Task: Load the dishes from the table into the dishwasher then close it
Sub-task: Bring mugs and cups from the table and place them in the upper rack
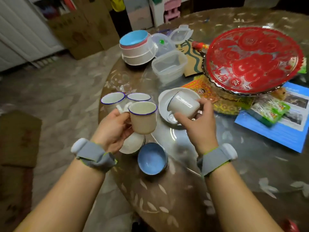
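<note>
**Two mugs in hand above table, rest of dishes still on it**

Left hand (pixel 113 129): fingers curled round handle of cream mug (pixel 143 118), blue rim, upright, lifted clear of table, mouth facing up.

Right hand (pixel 199 121): thumb and fingers wrapped round white mug (pixel 182 104), tipped on its side, mouth toward 10 o'clock. Held over white plate (pixel 163 101); contact with plate not clear. Index finger extended along mug's lower side.

Grey wristbands (pixel 96 154) on both wrists.

At 6 o'clock of cream mug: white bowl (pixel 132 144), partly hidden behind left hand. Just beside it at 4 o'clock: blue bowl (pixel 152 158), tilted, inside facing camera.

At 11 o'clock of cream mug: two more blue-rimmed mugs (pixel 112 97), side by side, upright on table (pixel 167 198), rims near touching.

Further out at 12 o'clock: clear plastic container (pixel 168 66), open. Behind it, clear lids (pixel 181 34). At 11 o'clock of container: stack of bowls (pixel 136 49), blue one on top, pink under, white below.

At 2 o'clock of right hand: large glass platter (pixel 254 59) with red paper-cut pattern. Under and around it: snack packets (pixel 270 111), blue folder (pixel 284 131), brown paper bag with green logo (pixel 192 61).

Cardboard boxes (pixel 80 30) on floor beyond table at 11 o'clock. Dishwasher not in view.
</note>
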A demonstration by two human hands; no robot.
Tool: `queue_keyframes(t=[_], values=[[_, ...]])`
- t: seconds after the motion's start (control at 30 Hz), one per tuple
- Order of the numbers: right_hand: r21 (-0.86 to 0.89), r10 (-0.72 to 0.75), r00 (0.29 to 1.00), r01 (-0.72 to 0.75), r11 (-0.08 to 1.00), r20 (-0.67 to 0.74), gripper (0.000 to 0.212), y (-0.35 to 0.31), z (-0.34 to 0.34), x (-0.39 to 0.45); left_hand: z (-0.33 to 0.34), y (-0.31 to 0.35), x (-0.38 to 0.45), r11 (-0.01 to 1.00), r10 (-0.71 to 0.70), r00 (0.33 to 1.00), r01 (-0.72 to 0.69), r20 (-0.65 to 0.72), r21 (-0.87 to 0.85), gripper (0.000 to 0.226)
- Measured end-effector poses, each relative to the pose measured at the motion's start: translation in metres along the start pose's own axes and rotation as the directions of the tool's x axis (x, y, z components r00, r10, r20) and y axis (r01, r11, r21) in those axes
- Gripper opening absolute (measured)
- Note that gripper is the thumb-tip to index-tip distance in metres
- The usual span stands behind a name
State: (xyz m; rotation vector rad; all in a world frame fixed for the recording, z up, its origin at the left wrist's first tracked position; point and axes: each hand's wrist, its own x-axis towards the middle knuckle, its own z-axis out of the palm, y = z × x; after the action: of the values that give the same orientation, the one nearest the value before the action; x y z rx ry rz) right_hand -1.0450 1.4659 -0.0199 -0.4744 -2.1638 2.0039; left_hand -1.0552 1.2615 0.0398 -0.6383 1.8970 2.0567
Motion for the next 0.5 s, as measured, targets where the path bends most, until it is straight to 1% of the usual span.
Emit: queue_keyframes(t=[0.07,0.17,0.2,0.3,0.33,0.4,0.43,0.47,0.5], values=[[0.003,-0.025,0.996,0.025,1.000,0.080,0.058,-0.007,0.016,-0.020,-0.022,-0.003,-0.008,0.999,-0.012,1.000,0.011,-0.026,-0.045,0.025],[-0.033,-0.072,0.982,0.079,0.996,0.176,0.058,-0.018,0.043,-0.053,-0.062,-0.007,-0.026,0.992,0.017,0.997,-0.026,-0.076,-0.121,0.025],[-0.045,-0.072,0.982,0.081,0.996,0.174,0.058,-0.018,0.041,-0.054,-0.063,-0.010,-0.024,0.993,0.018,0.997,-0.026,-0.073,-0.113,0.026],[-0.085,-0.111,0.952,0.140,0.987,0.284,0.064,-0.031,0.092,-0.096,-0.136,-0.022,-0.057,0.994,0.054,0.986,-0.068,-0.159,-0.087,0.031],[-0.093,-0.093,0.955,0.124,0.988,0.283,0.065,-0.033,0.090,-0.099,-0.139,-0.027,-0.057,0.996,0.058,0.986,-0.068,-0.156,-0.061,0.032],[-0.115,-0.148,0.909,0.207,0.972,0.389,0.058,-0.045,0.154,-0.150,-0.218,-0.040,-0.099,0.991,0.099,0.957,-0.120,-0.272,-0.059,0.030],[-0.121,-0.172,0.891,0.243,0.963,0.420,0.056,-0.046,0.176,-0.167,-0.245,-0.046,-0.116,0.990,0.111,0.941,-0.132,-0.319,-0.047,0.027],[-0.124,-0.176,0.888,0.250,0.960,0.425,0.056,-0.047,0.178,-0.169,-0.248,-0.049,-0.118,0.990,0.124,0.937,-0.141,-0.328,-0.028,0.024],[-0.122,-0.201,0.854,0.292,0.949,0.479,0.059,-0.046,0.206,-0.192,-0.281,-0.058,-0.141,0.989,0.125,0.911,-0.144,-0.393,-0.017,0.023]])
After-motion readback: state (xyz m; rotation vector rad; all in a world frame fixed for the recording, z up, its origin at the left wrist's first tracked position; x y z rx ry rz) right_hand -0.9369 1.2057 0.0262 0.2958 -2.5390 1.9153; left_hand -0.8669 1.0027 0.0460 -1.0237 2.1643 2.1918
